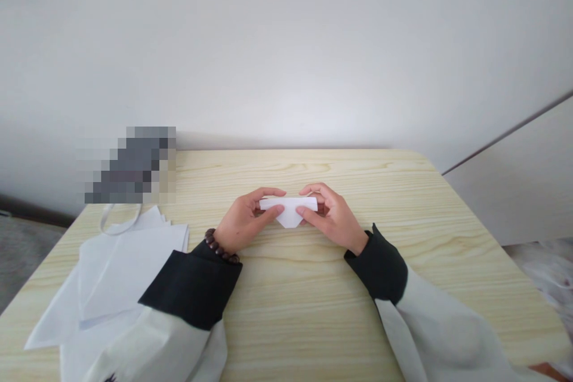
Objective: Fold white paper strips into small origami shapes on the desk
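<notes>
Between my two hands is a small folded white paper, with a straight band along its top and a flap narrowing to a blunt point below. My left hand grips its left end, the thumb flat on the front and the index finger along the upper edge. At the right end, my right hand pinches it the same way, its index finger arched above the top edge. The other fingers are partly hidden behind the paper. A dark bead bracelet circles my left wrist.
Loose white paper sheets lie in an uneven pile on the left of the wooden table. Behind them are a white loop and a dark pixelated object. A pale wall rises at the table's far edge.
</notes>
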`<state>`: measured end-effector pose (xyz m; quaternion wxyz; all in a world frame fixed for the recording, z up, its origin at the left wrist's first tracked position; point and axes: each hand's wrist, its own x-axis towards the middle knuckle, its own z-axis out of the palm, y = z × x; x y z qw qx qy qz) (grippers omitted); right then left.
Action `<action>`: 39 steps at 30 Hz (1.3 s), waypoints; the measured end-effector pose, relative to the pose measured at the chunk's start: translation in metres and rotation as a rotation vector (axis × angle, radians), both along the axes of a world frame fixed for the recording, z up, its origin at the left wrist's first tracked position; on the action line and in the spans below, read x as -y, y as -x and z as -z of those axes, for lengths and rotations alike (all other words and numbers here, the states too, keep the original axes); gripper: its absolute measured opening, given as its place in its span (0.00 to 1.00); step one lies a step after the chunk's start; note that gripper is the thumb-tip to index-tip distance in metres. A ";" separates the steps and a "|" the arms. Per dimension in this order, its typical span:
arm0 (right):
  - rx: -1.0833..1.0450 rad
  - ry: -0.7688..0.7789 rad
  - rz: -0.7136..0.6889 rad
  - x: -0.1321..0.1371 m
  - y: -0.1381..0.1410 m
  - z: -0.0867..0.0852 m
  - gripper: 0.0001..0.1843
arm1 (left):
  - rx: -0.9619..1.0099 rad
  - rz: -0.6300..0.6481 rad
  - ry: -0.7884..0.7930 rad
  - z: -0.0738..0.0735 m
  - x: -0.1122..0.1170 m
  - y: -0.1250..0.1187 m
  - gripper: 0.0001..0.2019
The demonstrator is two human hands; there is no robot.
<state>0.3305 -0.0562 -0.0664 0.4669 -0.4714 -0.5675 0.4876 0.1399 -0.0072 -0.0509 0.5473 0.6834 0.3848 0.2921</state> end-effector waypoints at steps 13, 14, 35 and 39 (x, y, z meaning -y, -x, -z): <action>0.208 -0.018 -0.005 0.000 -0.005 -0.004 0.11 | -0.150 -0.034 -0.078 -0.001 -0.001 0.002 0.17; 0.218 -0.019 -0.008 0.000 -0.005 -0.004 0.11 | -0.147 -0.026 -0.076 -0.001 -0.001 0.003 0.17; 0.177 0.016 -0.117 -0.002 -0.013 -0.008 0.15 | -0.010 0.071 0.087 -0.004 -0.005 0.008 0.16; 0.182 0.022 -0.127 -0.002 -0.014 -0.009 0.15 | 0.042 0.057 0.091 -0.004 -0.004 0.007 0.15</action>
